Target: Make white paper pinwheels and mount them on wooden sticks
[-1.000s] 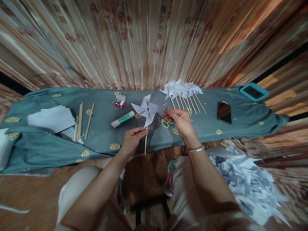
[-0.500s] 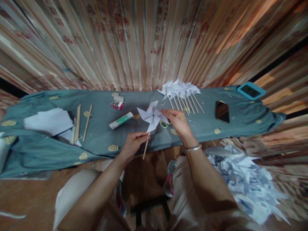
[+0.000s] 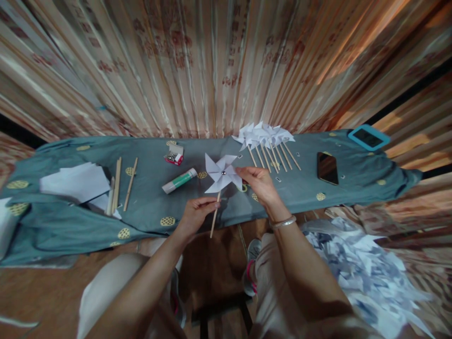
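Observation:
A white paper pinwheel [image 3: 222,173] with a silver pin at its centre is held up over the front part of the cloth. Its thin wooden stick [image 3: 213,221] is pinched between the thumb and fingers of my left hand [image 3: 197,213], just below the paper. My right hand [image 3: 257,182], with a bangle at the wrist, has its thumb and forefinger closed at the right-hand blade of the pinwheel. Behind it, several pinwheels [image 3: 263,135] lie in an overlapping row, sticks toward me. A glue tube [image 3: 179,181] and an open red box of pins [image 3: 173,154] lie to the left.
The green patterned cloth [image 3: 148,188] covers a long table. White paper sheets [image 3: 76,182] and wooden sticks [image 3: 116,184] lie left. A dark phone [image 3: 327,168] and a blue-framed device [image 3: 369,137] are right. A large heap of folded paper [image 3: 367,268] sits below right.
The pinwheel's blades have turned about the pin, and my right hand's fingertips have moved slightly down. My left hand still grips the stick. The whole view has shifted a little.

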The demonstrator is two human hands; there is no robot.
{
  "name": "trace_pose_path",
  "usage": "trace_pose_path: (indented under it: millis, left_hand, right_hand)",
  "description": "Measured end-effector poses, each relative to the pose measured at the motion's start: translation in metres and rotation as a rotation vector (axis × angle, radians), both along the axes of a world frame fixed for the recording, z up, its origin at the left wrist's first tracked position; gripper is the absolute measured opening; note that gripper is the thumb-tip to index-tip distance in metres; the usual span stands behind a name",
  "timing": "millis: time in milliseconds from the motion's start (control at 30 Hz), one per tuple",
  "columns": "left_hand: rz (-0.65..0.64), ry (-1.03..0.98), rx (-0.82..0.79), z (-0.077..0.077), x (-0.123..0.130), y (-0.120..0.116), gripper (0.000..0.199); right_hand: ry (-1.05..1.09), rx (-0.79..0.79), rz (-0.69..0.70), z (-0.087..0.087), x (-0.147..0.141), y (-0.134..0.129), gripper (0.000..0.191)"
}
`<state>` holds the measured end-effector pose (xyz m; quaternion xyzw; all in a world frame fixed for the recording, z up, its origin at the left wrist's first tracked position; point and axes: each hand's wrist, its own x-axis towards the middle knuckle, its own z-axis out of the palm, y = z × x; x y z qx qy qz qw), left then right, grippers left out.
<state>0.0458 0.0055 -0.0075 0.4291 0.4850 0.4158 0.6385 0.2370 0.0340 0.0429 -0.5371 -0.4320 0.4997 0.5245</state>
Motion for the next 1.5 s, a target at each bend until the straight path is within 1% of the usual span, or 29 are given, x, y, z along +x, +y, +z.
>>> trace_pose_path:
  millis: [200, 400, 633, 867, 1000, 1133, 1367, 1500]
  left_hand:
    - [0.026, 0.018, -0.005, -0.002, -0.001, 0.002, 0.028]
    - [0.042, 0.0, -0.021, 0.002, -0.001, 0.002, 0.029]
    - [0.064, -0.021, -0.05, 0.002, -0.001, 0.002, 0.033]
    - [0.078, 0.0, -0.037, 0.0, -0.002, 0.003, 0.034]
    - [0.08, 0.007, -0.019, 0.0, -0.002, 0.004, 0.035]
    - [0.089, -0.025, -0.046, 0.002, -0.003, 0.004, 0.035]
    - [0.098, -0.001, -0.027, 0.001, -0.004, 0.003, 0.035]
    - [0.102, -0.024, -0.036, -0.001, -0.003, 0.005, 0.037]
  right_hand:
    - [0.027, -0.026, -0.008, -0.003, -0.003, 0.001, 0.039]
    - [0.061, -0.037, -0.033, -0.001, -0.009, 0.0, 0.041]
    - [0.071, -0.059, 0.002, -0.002, -0.012, -0.001, 0.042]
    - [0.052, -0.068, 0.022, -0.003, -0.015, -0.001, 0.043]
    - [0.073, -0.074, 0.024, -0.007, -0.017, 0.0, 0.043]
    - [0.085, -0.092, 0.019, -0.007, -0.02, -0.001, 0.043]
    - [0.065, -0.073, 0.02, -0.007, -0.025, -0.002, 0.047]
    - [0.069, -0.068, 0.037, -0.009, -0.027, -0.002, 0.05]
